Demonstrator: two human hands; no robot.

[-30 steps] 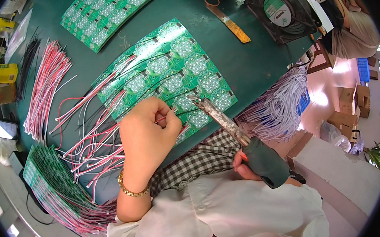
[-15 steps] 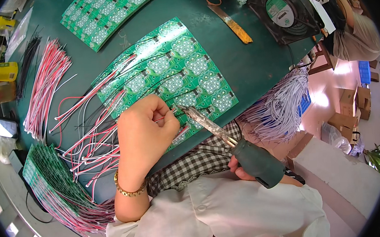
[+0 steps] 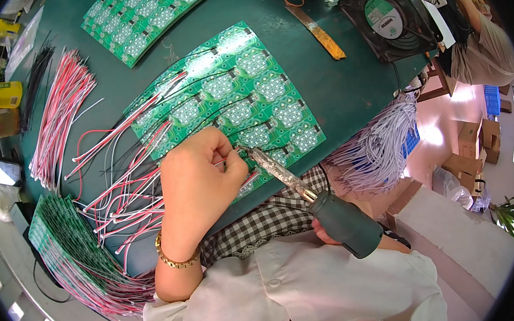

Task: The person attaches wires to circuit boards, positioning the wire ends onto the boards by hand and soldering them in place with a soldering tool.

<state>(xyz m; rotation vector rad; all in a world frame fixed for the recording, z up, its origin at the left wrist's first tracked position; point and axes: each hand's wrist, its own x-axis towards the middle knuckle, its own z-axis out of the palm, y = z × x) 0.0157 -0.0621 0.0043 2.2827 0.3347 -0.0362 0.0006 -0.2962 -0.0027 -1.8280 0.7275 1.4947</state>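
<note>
Just past the left-hand pinch: green circuit board panel (image 3: 226, 90), flat on the dark green table (image 3: 349, 91). Left hand (image 3: 199, 168) is closed, thumb and forefinger nipping a thin red wire (image 3: 220, 161). Soldering iron (image 3: 315, 195) has its tip right beside those fingertips, over the panel; can't tell from this angle if it touches. Right hand (image 3: 324, 233), mostly behind the handle, is wrapped round it. Loose wires (image 3: 132, 202) fan out left of the pinch; farther left, stacked boards (image 3: 71, 238) and a red-white wire bundle (image 3: 63, 116). Beyond the pinch, second panel (image 3: 146, 17); far right of it, black fan (image 3: 388, 17).
</note>
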